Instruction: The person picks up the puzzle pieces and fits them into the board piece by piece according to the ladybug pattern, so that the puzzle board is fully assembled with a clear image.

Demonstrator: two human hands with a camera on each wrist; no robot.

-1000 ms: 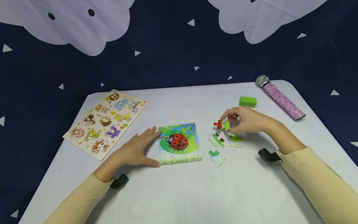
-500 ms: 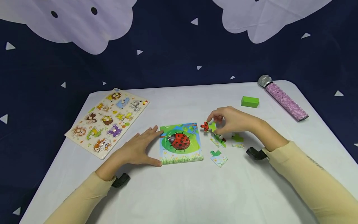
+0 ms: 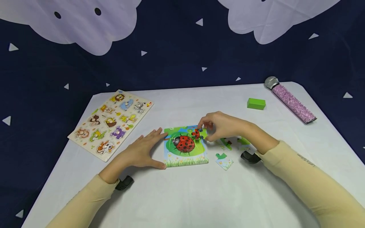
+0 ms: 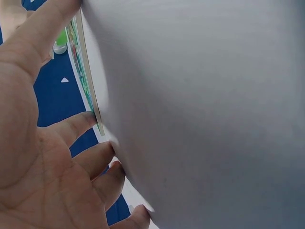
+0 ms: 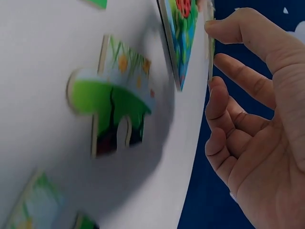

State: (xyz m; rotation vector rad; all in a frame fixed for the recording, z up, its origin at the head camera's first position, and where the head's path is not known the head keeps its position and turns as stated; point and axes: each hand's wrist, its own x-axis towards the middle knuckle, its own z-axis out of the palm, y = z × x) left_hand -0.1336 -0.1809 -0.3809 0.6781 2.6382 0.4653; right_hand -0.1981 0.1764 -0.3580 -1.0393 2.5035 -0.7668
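A square ladybug puzzle board (image 3: 183,147) lies on the white table in the head view. My left hand (image 3: 139,152) spreads its fingers at the left side of the board, thumb and index fingertips right at its edge, as the left wrist view also shows. My right hand (image 3: 226,126) pinches a red and green puzzle piece (image 3: 195,134) between thumb and fingers, over the board's upper right part. In the right wrist view that piece is seen edge-on, and a loose green puzzle piece (image 5: 114,100) with printed grass lies on the table below the hand.
More loose puzzle pieces lie right of the board, one (image 3: 224,162) nearest the front. A wooden animal peg puzzle (image 3: 109,125) rests at the left. Behind the right hand are a green block (image 3: 256,104) and a pink glittery microphone (image 3: 293,103). A dark blue curtain (image 3: 171,38) hangs behind the table.
My right hand has carried the red and green puzzle piece leftward, from above the loose pieces to over the board's upper right. My left hand has kept its place by the board.
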